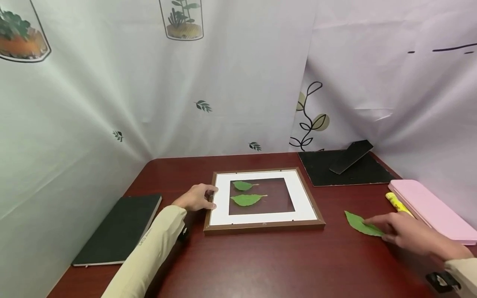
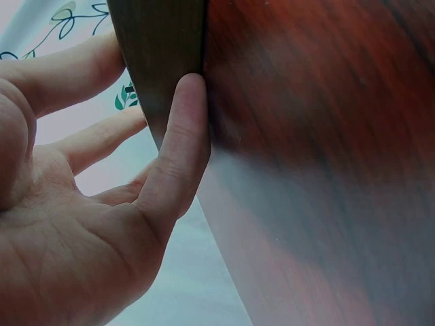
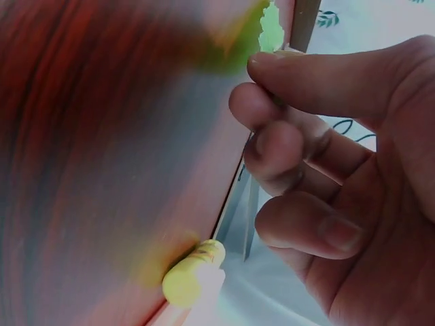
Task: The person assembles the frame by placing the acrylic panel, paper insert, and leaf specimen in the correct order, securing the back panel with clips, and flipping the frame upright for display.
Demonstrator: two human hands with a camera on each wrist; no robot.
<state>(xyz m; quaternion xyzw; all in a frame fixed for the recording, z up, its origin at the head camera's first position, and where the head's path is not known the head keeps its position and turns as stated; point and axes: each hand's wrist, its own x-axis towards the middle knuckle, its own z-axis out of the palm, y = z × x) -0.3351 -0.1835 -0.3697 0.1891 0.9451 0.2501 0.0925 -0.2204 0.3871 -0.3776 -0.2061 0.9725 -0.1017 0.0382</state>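
1. A dark notebook (image 1: 119,227) lies left on the bench (image 1: 261,265); a black board (image 1: 320,178) lies far right.
2. Near the pink case (image 1: 428,207), the right hand (image 1: 413,234) partly hides a yellow cylinder (image 1: 396,203) and pinches a toothed green leaf (image 1: 355,221), right of the brown frame (image 1: 261,227).
3. The left hand (image 1: 195,197), fingers spread, touches the rectangular frame's left edge; two smaller leaves (image 1: 246,200) lie within its white mat (image 1: 223,198).
4. The bench is glossy, reddish, wood-grained.

Wears a creased, pale cream sleeve (image 1: 149,248) at lower left of the frame, printed with small dark lettering (image 1: 144,237). Shows a matching cuff (image 1: 463,269) and a black wrist device (image 1: 442,281) at lower right.
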